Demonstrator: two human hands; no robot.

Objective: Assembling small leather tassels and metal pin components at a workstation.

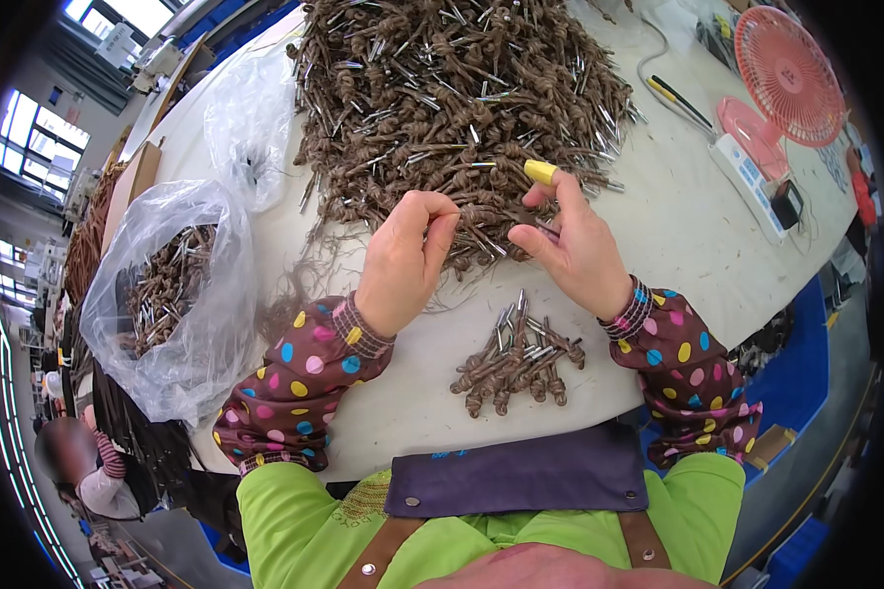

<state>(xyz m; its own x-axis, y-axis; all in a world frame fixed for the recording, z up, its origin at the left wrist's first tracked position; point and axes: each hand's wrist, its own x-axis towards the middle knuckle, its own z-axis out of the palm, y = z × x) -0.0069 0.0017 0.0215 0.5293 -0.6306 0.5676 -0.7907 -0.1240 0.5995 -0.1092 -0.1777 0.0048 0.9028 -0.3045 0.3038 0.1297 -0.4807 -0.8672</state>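
Observation:
My left hand [403,257] is closed in a pinch, thumb against forefinger, at the near edge of a large pile of brown knotted cords [462,108] with silvery metal tips. What the pinch holds is too small to make out. To its right, my right hand [578,240] has its forefinger, in a yellow finger cover [539,172], raised apart from the thumb. Its other fingers curl around something dark and thin that is mostly hidden. Below and between my hands lies a small group of knotted cords [516,363], their metal tips pointing mostly away from me.
A clear plastic bag [192,363] with more knotted cords stands at the left, another clear bag [250,108] behind it. Loose threads [300,285] lie nearby. On the right are a pink fan [788,77], a power strip [746,187] and a yellow-and-black cutter [680,101].

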